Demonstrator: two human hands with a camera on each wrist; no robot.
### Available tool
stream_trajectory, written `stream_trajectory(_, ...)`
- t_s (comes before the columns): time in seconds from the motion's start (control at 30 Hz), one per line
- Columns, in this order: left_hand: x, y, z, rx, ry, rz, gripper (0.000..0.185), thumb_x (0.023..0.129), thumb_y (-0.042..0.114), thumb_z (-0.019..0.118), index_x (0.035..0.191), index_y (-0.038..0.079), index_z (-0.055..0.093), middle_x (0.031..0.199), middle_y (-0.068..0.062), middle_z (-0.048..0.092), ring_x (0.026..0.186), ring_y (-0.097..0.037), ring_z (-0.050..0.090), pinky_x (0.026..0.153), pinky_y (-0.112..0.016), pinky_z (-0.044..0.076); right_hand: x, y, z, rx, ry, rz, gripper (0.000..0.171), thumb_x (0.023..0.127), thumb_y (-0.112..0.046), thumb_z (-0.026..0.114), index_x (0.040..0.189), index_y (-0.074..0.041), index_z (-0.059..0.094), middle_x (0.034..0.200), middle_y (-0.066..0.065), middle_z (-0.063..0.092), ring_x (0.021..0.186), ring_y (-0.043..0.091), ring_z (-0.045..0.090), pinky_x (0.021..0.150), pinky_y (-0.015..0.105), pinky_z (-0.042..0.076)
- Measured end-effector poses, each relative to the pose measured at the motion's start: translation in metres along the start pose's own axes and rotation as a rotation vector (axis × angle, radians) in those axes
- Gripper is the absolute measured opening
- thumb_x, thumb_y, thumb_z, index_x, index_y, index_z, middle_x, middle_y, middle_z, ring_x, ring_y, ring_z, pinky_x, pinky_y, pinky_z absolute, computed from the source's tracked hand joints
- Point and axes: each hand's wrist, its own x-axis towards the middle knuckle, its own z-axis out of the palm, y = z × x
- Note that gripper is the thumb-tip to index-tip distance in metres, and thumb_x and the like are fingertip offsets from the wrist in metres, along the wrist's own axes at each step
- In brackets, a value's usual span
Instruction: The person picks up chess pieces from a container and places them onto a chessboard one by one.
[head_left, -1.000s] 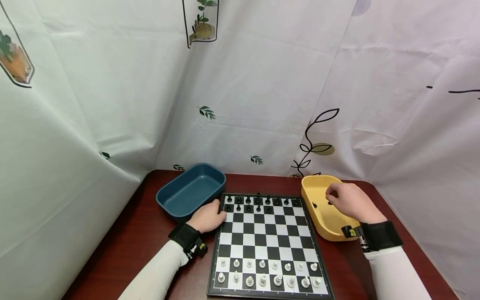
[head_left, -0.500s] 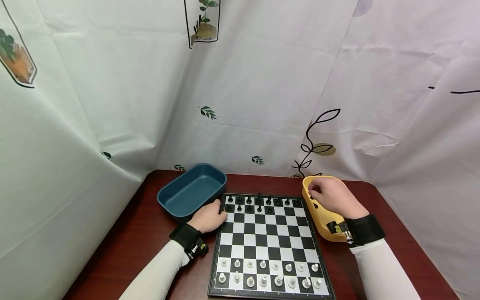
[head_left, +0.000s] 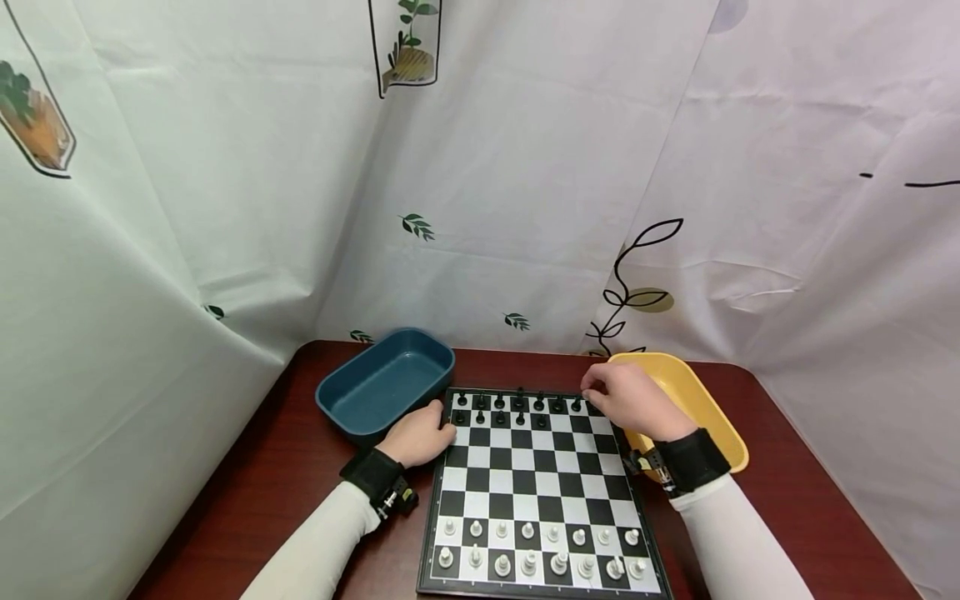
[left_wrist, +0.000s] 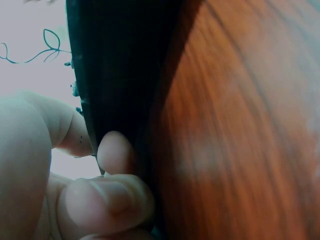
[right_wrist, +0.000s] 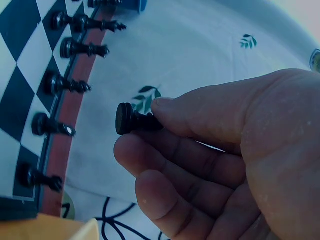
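My right hand (head_left: 636,402) is raised over the far right corner of the chessboard (head_left: 522,482). In the right wrist view, its thumb and fingers pinch a small black chess piece (right_wrist: 126,120); the round base sticks out, while the top is partly hidden by the fingertips. Black pieces (head_left: 520,402) fill the far row, with several more in the row before it at the left. At the board's left edge my left hand (head_left: 416,435) grips the rim, fingers curled against the dark side wall in the left wrist view. White pieces (head_left: 528,563) stand in the two near rows.
A yellow bin (head_left: 701,398) stands to the right of the board, partly covered by the right forearm and hand. Behind the left hand sits a blue bin (head_left: 386,379). The dark red table (head_left: 247,492) ends at a white patterned curtain (head_left: 510,208).
My right hand has moved left, from above the yellow bin to the board's far right corner. The left hand stays at the board's edge.
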Motion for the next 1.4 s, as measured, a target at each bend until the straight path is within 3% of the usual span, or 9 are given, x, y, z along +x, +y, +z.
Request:
stream_trajectory(0.4, -0.002, 0.000, -0.003, -0.001, -0.010, 0.006, 0.041, 0.104, 0.029, 0.059, 0.130, -0.001, 0.065, 0.096, -0.008, 0.066, 0.078, -0.021, 0.059, 0.077, -0.043, 0.051, 0.006, -0.007, 0.021, 0.039, -0.061, -0.005, 0.006, 0.100, -0.006, 0.078, 0.105, -0.005, 0.080, 0.093, -0.002, 0.073, 0.080, 0.013, 0.063, 0.079, 0.042, 0.057)
stream_trajectory(0.73, -0.005, 0.000, -0.005, 0.002, -0.014, 0.003, 0.045, 0.104, 0.029, 0.059, 0.135, -0.003, 0.064, 0.097, -0.008, 0.066, 0.080, -0.021, 0.060, 0.079, -0.043, 0.051, 0.008, -0.007, 0.036, 0.043, -0.050, -0.031, 0.007, 0.099, -0.003, 0.079, 0.103, -0.008, 0.079, 0.094, -0.003, 0.072, 0.081, 0.012, 0.062, 0.079, 0.042, 0.056)
stream_trajectory(1.4, -0.001, -0.001, -0.002, -0.007, -0.007, 0.015, 0.044, 0.104, 0.030, 0.058, 0.133, -0.002, 0.064, 0.095, -0.007, 0.065, 0.079, -0.021, 0.060, 0.078, -0.043, 0.050, 0.008, -0.009, 0.053, 0.018, -0.141, -0.009, 0.007, 0.099, -0.005, 0.081, 0.100, -0.011, 0.078, 0.091, -0.006, 0.069, 0.078, 0.010, 0.058, 0.075, 0.036, 0.054)
